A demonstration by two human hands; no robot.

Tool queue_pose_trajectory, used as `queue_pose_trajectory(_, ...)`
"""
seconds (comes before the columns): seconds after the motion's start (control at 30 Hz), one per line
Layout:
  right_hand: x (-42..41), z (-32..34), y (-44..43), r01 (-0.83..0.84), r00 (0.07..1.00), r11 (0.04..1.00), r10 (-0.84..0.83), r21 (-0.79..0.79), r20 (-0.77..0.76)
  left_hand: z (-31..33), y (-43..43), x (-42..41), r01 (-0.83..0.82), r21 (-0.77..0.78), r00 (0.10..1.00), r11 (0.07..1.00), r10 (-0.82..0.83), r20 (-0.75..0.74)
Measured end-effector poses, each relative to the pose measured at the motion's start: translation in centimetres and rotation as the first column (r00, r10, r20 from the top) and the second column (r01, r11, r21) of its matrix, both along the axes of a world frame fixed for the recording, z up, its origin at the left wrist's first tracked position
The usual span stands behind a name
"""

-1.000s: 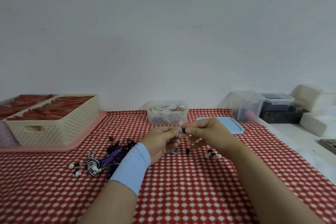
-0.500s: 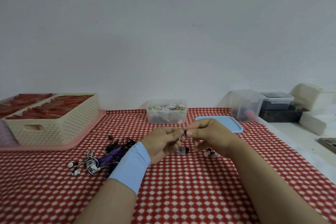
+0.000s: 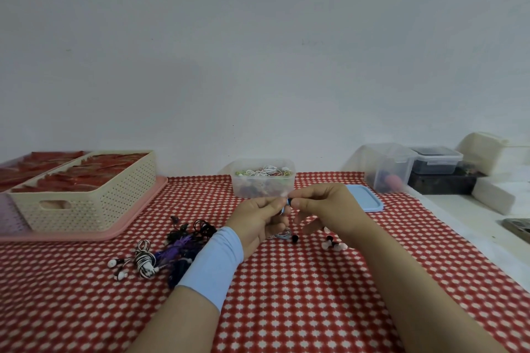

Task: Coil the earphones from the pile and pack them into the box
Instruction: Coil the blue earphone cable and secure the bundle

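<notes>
My left hand [image 3: 262,221] and my right hand [image 3: 325,209] meet above the red checked tablecloth [image 3: 286,309], both pinching a light blue earphone [image 3: 287,203] between their fingertips. Part of its cable [image 3: 282,235] and a black earbud [image 3: 294,239] hang down to the cloth under my left hand. The pile of earphones [image 3: 183,241], black, purple and black-and-white striped, lies to the left of my left wrist. A clear plastic box [image 3: 263,180] with coiled earphones inside stands just behind my hands. A white and black earphone [image 3: 332,243] lies under my right wrist.
The box's blue lid [image 3: 365,200] lies flat to the right of it. A cream perforated basket [image 3: 86,198] on a pink tray [image 3: 137,221] fills the back left. Clear and dark containers [image 3: 393,166] and white blocks [image 3: 493,195] stand at the right on a white surface.
Both hands have stayed together and shifted slightly toward the box. The blue cable's hanging loop has been drawn up closer beneath my left hand.
</notes>
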State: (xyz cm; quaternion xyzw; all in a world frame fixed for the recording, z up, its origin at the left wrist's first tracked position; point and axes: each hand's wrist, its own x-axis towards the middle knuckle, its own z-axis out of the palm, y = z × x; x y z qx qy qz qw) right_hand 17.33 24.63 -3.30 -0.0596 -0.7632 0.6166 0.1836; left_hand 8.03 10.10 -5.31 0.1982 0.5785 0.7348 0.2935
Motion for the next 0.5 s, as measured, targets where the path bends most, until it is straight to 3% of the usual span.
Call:
queue_pose_trajectory(0.33, -0.2, 0.1, 0.2, 0.054, 0.998, 0.989, -0.05, 0.141, -0.026, -0.1, 0.1, -0.1, -0.001, 0.01, 1.0, 1.0, 0.001, -0.021)
queue_pose_trajectory(0.5, -0.8, -0.7, 0.0, 0.074, 0.997, 0.991, -0.076, 0.108, 0.017, -0.5, 0.0, -0.3, -0.078, -0.05, 0.976, 0.996, 0.066, -0.207)
